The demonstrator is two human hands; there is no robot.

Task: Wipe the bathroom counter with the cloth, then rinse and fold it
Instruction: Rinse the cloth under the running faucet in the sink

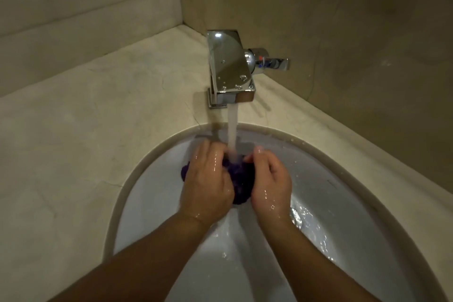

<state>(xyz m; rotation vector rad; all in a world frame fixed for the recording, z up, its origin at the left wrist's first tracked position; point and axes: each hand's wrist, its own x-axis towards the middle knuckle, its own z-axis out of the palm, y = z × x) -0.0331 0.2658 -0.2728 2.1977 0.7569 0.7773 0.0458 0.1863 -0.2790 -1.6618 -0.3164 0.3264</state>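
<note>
L grip (206,179) & R grip (269,182) curled round purple cloth (241,176), held under tap (229,68) stream, 12 o'clock of basin (152,191), likely for flushing.

Mostly hidden cloth (241,176)
The left hand (206,179) and right hand (270,184) cover it; the sink (157,193) runs off the lower edge.

The dark purple cloth (241,180), wet and bunched into a wad, is gripped between the left hand (206,184) and right hand (270,185), over the sink (152,191) set in the beige surface (98,130).
</note>
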